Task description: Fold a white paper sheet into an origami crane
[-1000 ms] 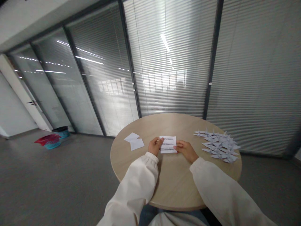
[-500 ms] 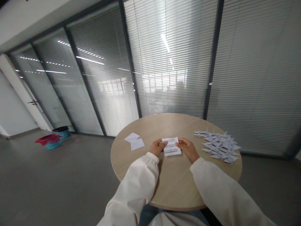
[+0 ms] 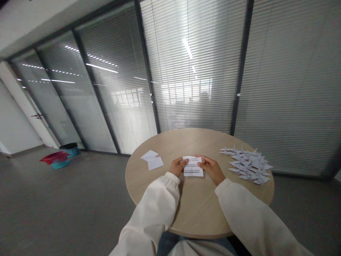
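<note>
A small white sheet of paper (image 3: 193, 170) with rows of dark print is held over the middle of the round table. My left hand (image 3: 178, 166) pinches its left edge, thumb on the printed face. On the opposite side my right hand (image 3: 212, 168) grips the sheet near its upper right corner, the index finger stretched along the top edge. The fingers beneath the paper are hidden. To the left lie white paper pieces (image 3: 155, 163), overlapping or touching. A cluster of folded paper cranes (image 3: 250, 165) covers the table's right side.
The round wooden table (image 3: 199, 213) stands close to a glass partition with blinds (image 3: 194, 106). On the floor at left are a bin with a red liner (image 3: 55, 159) and a bin with a black liner (image 3: 71, 148), near a white door (image 3: 32, 106).
The sheet has turned slightly and shifted a little to the left. My right index finger has moved left along its top edge. My left hand has hardly moved.
</note>
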Demonstrator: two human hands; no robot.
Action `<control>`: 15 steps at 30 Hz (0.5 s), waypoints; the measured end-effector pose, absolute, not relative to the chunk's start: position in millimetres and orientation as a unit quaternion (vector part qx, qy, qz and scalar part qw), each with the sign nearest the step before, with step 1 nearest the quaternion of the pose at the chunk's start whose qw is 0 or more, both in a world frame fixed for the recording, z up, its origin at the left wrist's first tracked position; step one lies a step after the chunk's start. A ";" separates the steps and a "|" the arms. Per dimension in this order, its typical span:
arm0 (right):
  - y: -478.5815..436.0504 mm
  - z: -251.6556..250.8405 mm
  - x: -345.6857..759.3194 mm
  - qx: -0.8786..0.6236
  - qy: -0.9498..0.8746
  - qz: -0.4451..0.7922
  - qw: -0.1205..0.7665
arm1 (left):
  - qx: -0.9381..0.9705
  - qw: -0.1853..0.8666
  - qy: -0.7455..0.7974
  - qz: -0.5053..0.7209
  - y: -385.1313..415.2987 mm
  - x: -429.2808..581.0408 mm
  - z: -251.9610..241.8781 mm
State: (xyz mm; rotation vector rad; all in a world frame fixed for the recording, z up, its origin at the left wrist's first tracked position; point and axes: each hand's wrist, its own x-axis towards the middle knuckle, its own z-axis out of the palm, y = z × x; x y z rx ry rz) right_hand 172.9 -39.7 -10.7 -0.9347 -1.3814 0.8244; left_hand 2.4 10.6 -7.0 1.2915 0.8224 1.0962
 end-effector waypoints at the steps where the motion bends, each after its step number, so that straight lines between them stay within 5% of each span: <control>1: -40.1 -10.5 173.0 -0.408 -0.601 0.345 0.594 | 0.552 0.590 0.355 0.470 11.5 2.6 -7.7; 15: -45.0 -10.0 172.8 -0.397 -0.689 0.193 0.574 | 0.515 0.633 0.322 0.480 13.4 4.5 -9.3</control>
